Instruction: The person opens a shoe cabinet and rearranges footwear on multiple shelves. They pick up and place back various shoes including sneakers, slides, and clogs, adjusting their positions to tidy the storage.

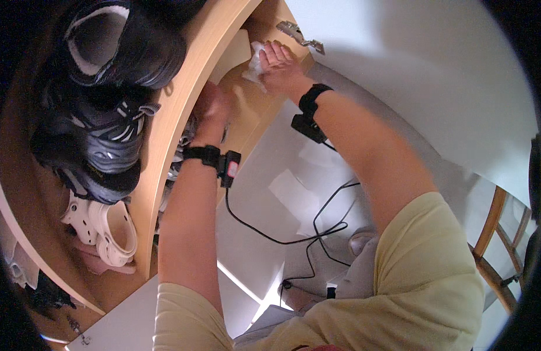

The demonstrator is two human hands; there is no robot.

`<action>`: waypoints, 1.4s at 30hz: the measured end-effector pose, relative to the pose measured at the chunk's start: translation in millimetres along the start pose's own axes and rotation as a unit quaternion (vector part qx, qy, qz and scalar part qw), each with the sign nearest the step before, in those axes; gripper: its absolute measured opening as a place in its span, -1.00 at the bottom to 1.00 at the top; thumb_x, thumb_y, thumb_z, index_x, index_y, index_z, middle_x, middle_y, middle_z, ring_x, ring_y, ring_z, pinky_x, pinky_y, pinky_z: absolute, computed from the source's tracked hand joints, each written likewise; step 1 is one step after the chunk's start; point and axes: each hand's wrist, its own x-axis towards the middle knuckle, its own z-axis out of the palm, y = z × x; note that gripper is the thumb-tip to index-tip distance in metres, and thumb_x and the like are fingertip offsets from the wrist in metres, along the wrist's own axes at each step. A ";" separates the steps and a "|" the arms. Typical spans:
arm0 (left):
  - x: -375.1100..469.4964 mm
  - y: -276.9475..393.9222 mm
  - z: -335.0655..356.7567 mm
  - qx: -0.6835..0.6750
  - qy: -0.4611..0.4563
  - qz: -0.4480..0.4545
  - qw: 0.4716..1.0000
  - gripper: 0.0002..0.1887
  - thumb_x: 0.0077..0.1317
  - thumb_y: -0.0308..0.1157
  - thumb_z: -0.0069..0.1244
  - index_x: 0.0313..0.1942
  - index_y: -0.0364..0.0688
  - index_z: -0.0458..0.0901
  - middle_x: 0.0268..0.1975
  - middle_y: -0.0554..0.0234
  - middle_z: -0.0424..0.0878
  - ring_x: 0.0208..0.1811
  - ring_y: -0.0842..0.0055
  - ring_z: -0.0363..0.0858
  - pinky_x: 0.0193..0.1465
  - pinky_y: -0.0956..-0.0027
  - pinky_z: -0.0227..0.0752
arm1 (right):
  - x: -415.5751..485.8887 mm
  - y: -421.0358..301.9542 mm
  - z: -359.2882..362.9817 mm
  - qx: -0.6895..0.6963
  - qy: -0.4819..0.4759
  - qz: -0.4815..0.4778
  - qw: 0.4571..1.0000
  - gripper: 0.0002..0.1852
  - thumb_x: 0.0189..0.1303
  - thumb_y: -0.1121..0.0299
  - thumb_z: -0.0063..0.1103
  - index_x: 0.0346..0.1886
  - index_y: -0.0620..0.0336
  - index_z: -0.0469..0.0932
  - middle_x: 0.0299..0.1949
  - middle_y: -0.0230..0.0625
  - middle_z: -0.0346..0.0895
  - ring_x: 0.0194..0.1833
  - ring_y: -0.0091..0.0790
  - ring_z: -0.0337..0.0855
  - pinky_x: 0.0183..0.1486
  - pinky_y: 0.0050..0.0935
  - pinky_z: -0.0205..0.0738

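Observation:
My right hand (280, 68) presses a crumpled white tissue (256, 66) against the wooden shelf board (248, 112) of a cabinet, its fingers stretched over it. My left hand (211, 105) reaches in below the upper shelf (178, 96). It is blurred, and its fingers are partly hidden by shadow and the shelf edge, so its grip does not show. Just beyond it, a pale flat-sided object (233, 55) stands on the lower board. Footwear partly shows beside my left wrist (187, 131).
Dark shoes (108, 153) and cream clogs (117, 232) sit on the upper shelf. A white door (419, 66) with a metal hinge (299, 37) stands at the right. Black cables (270, 240) hang from both wrist devices. A wooden chair (492, 232) is at far right.

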 end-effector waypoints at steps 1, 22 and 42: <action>11.2 -3.5 2.3 -0.020 -0.067 -0.022 0.997 0.08 -0.11 -0.13 0.33 0.29 -0.50 0.03 0.31 -0.39 0.17 0.36 -0.05 0.12 0.44 0.10 -0.07 | -0.3 -0.1 -1.8 0.008 0.008 0.002 1.000 -0.29 0.26 0.01 -0.21 0.39 0.25 0.06 0.45 -0.08 -0.10 0.46 -0.07 -0.17 0.47 -0.13 -0.42; -221.0 19.6 -84.1 -0.251 -0.100 -0.127 0.954 -0.16 0.01 -0.33 0.21 0.23 -0.49 0.11 0.10 -0.35 0.35 0.16 -0.05 0.36 0.21 0.12 0.29 | -6.2 9.8 -7.9 0.027 0.064 -0.077 0.995 -0.35 0.27 0.12 -0.09 0.39 0.12 0.06 0.40 0.17 -0.08 0.39 0.15 0.01 0.40 0.05 -0.14; -473.6 -15.0 -111.2 -0.413 -0.254 -0.463 0.742 -0.15 -0.04 -0.36 0.22 0.25 -0.39 0.14 0.07 -0.19 0.47 0.09 0.15 0.50 0.14 0.22 0.39 | 96.9 -29.9 8.0 -0.039 0.026 0.033 0.998 -0.44 0.39 0.04 -0.32 0.41 -0.03 0.11 0.49 -0.20 -0.21 0.49 -0.15 -0.24 0.49 -0.21 -0.46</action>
